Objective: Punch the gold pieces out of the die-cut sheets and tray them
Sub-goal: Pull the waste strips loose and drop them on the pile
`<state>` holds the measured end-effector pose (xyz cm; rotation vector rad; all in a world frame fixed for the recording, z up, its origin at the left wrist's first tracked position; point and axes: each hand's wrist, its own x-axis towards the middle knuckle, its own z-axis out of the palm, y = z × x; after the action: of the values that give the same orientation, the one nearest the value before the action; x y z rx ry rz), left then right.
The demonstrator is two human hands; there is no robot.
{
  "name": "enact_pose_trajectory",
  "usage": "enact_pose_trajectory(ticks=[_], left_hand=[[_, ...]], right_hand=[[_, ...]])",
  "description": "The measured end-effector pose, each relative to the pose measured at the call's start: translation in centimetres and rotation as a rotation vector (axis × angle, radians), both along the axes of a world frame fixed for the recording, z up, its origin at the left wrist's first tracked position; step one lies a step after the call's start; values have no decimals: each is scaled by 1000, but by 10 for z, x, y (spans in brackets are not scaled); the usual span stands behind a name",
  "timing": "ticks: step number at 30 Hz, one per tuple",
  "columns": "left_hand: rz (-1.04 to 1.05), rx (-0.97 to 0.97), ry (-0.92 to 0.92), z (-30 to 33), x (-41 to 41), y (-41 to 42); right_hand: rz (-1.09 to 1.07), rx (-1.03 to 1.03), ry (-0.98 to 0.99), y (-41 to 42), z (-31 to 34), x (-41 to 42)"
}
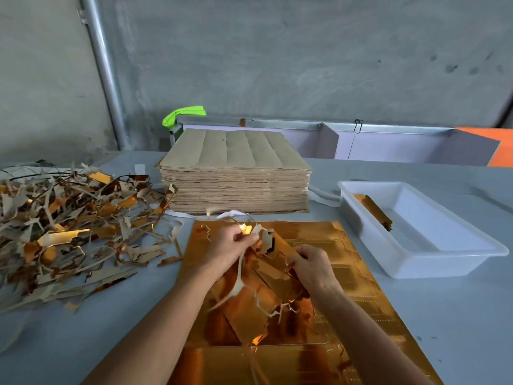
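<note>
Nearest the camera, a gold die-cut sheet (pixel 358 276) lies flat on the grey surface (pixel 444 315), its glossy face up and scored outlines showing across it. Above that sheet both forearms reach in. The right hand (pixel 312 269) has its fingers curled round a bundle of gold pieces (pixel 266 290), which slants down toward the near edge of the sheet. The left hand (pixel 231 243) has its fingers closed in a pinch on a thin strip of waste trim (pixel 240 276), pale on its back, that trails down across the bundle and forks near the sheet. To the left, spread over the surface, is a loose heap of scrap strips (pixel 63 234), part gold and part brown. To the right, just beside the sheet, stands a white tray (pixel 449 259) with a small stack of trayed gold pieces (pixel 374 211) leaning at its far left end. Farther back, between heap and tray, sits a tall stack of brown-backed sheets (pixel 236 173). Behind it run a metal rail (pixel 277 124) and a bright green object (pixel 183 113) against the grey wall.
</note>
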<state>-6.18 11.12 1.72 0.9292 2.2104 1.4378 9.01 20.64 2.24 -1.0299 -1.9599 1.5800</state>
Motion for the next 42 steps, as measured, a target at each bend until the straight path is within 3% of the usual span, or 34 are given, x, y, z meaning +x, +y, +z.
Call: enact_pose_trajectory(ticks=[3,9,12,14,18,20,23,25,29,34,38,42], left_hand=[[69,17,58,-3,1,8],[374,11,-93,-11,-18,12],[457,-31,-60,-14,-22,8],[389,7,-48,-11,-18,5],[-47,-70,-81,2,2,0],[-81,-139,66,2,5,4],[-54,-89,202,5,2,4],[-2,-72,233,3,-6,0],[219,150,-110,3,-23,-15],[472,260,-249,-2,-35,-26],[196,157,-418,-3,-27,-26],[-119,-171,-218,-7,-16,-28]], right_hand=[[52,73,24,-5,-1,1],[-20,131,21,1,-1,5],[3,233,7,0,-1,5],[23,327,-22,1,1,3],[146,497,-84,0,9,0],[204,545,-98,-2,10,-3],[222,552,-106,-1,12,-3],[210,514,-112,5,12,1],[64,288,-64,21,9,12],[-139,58,54,33,8,20],[-138,-126,107,30,5,21],[-109,-168,110,24,-1,17]])
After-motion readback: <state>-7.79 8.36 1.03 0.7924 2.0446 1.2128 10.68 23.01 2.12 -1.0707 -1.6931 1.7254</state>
